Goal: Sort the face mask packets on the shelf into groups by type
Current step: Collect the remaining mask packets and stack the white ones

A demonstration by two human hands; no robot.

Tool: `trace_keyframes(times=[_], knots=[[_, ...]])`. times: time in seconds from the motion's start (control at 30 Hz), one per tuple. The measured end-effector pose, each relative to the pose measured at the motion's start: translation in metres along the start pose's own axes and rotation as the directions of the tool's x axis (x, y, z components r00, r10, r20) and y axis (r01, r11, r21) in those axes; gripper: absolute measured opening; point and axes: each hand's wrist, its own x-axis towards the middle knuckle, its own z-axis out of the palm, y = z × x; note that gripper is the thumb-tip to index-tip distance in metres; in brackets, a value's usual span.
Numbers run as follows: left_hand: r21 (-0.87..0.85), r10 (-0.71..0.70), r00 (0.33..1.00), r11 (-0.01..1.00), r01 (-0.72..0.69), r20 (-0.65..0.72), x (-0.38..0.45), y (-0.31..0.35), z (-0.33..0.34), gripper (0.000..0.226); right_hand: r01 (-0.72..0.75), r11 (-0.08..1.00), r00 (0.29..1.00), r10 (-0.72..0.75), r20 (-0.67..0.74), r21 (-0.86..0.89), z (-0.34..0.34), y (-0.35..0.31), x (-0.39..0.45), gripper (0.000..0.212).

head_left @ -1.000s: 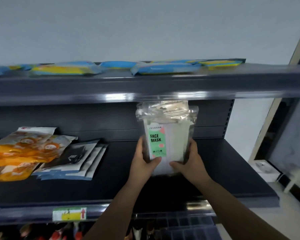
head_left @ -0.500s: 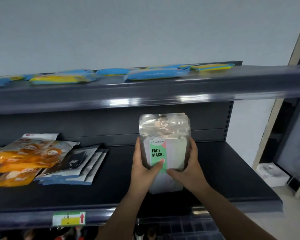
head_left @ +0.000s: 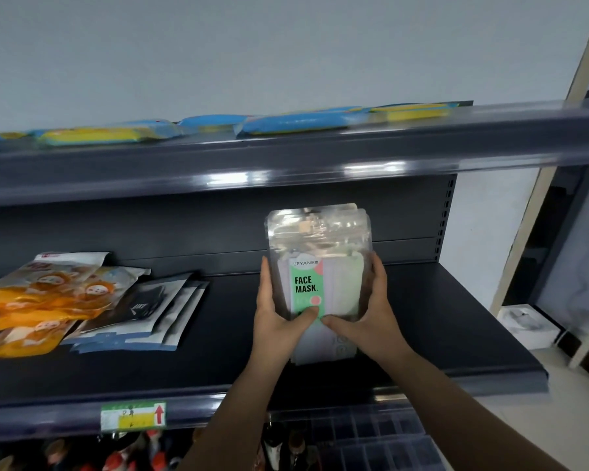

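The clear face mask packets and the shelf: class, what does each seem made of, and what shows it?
Clear face mask packets: glossy transparent plastic film, seemingly; contents show through and the top glints. Shelf: probably dark painted metal; its front edge reflects the lights and the back panel has punched slots.

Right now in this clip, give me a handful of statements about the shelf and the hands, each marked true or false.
1. Both hands hold the clear packets labelled FACE MASK. True: left hand and right hand grip them from either side.
2. The held packets lie flat on the shelf. False: they are held upright.
3. The orange packets sit right of the hands. False: they lie at the left end of the middle shelf.
4. Dark and white packets lie beside the orange ones. True.
5. The top shelf holds red packets. False: the packets there are blue and yellow.
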Motion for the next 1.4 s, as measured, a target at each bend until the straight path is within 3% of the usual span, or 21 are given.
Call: trace_keyframes(times=[0.27,0.57,0.83,1.03,1.17,1.4], knots=[[-0.031,0.019,1.0,0.999,-0.019,-0.001,0.002,-0.006,0.003,0.094,0.013,0.999,1.0,-0.013,-0.001,-0.039,0.003,-0.001,0.0,0.123],[0.063,-0.04,0.999,0.997,0.04,0.006,-0.014,-0.021,0.0,0.102,-0.04,0.993,0.999,0.037,-0.024,-0.109,0.006,0.012,-0.009,0.122],[0.033,-0.058,0.997,0.998,0.06,-0.045,-0.021,-0.022,0.007,0.098,-0.037,0.994,0.998,0.032,-0.055,-0.102,0.008,0.022,-0.012,0.111],[0.055,-0.058,0.992,0.996,0.065,-0.116,-0.028,-0.018,0.014,0.08,-0.052,0.994,0.996,0.044,-0.076,-0.097,0.011,0.025,-0.018,0.099],[0.119,-0.017,0.989,0.992,0.034,-0.146,-0.017,-0.011,0.024,0.077,-0.042,0.996,0.989,0.03,-0.142,-0.084,0.01,0.02,-0.011,0.103],[0.119,-0.018,0.997,0.993,0.027,-0.072,-0.008,-0.018,0.039,0.079,-0.078,0.987,0.984,0.054,-0.172,-0.137,-0.003,0.026,-0.005,0.104]])
